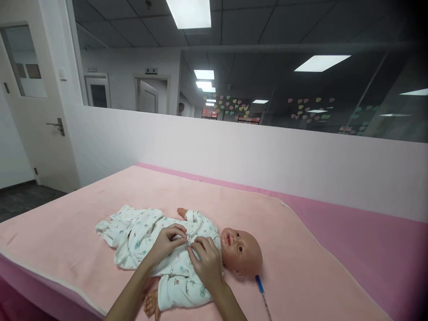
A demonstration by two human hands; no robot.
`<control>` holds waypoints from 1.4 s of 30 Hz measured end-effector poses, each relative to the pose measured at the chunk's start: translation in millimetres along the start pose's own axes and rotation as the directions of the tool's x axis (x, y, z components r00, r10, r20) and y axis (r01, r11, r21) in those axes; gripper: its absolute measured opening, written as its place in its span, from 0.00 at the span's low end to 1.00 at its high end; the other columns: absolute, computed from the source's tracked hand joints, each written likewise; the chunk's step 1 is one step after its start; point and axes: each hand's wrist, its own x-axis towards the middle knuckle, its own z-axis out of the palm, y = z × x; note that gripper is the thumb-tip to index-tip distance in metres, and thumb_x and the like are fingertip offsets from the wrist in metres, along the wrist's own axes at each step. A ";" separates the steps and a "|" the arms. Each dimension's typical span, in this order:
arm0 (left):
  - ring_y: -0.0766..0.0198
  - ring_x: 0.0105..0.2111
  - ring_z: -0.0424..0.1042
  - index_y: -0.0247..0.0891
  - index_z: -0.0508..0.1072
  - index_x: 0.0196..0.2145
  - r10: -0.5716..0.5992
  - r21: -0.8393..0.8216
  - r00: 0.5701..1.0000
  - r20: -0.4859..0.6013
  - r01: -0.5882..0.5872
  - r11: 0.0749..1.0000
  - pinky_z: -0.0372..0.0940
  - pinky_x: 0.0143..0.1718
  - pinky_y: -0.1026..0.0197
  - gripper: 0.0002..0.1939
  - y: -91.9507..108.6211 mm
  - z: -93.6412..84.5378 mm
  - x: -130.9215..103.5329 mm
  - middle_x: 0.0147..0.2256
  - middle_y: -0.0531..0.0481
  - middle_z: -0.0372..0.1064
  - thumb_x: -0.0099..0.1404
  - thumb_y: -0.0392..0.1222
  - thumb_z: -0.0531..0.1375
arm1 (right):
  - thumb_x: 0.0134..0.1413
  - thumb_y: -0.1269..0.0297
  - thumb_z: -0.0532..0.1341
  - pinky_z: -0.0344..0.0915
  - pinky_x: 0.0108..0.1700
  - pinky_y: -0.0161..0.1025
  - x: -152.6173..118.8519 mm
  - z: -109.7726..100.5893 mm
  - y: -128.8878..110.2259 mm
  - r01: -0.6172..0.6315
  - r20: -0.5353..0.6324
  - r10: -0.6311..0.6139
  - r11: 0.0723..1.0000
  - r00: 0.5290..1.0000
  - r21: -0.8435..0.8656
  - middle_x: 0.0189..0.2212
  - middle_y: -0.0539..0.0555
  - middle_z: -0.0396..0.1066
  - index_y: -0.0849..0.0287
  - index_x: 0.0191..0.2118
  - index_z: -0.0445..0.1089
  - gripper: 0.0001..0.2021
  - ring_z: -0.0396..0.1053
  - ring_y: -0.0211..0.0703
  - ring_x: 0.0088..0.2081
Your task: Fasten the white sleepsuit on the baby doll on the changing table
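A baby doll (242, 252) lies on its back, head to the right, dressed in a white printed baby outfit (140, 232). Over the chest of the outfit, my left hand (170, 243) bends its fingers, with thumb and fingertips closed on the cloth front. Close beside it, my right hand (207, 261) pinches the same front with thumb and fingers. A bit of blue shows between the two sets of fingertips, too small to name. One doll hand (152, 304) pokes out of the near sleeve, the other (182, 212) from the far sleeve. The outfit's legs lie loose and flat toward the left.
A pink padded sheet (301, 276) covers the table beneath the doll. By the doll's head lies a thin stick with a blue end (260, 284). A low white wall (234, 156) with a window above runs behind; a door (43, 116) stands at the left.
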 end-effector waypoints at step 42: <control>0.66 0.30 0.63 0.34 0.67 0.29 0.041 0.039 0.999 -0.003 -0.041 0.998 0.59 0.32 0.64 0.08 3.2 -1.6 -2.8 0.28 0.50 0.64 0.58 0.43 0.57 | 0.55 0.67 0.55 0.57 0.32 0.37 1.9 -3.0 -2.1 0.049 0.032 -0.047 0.997 0.998 -0.061 0.28 0.52 0.66 0.57 0.29 0.65 0.05 0.61 0.38 0.31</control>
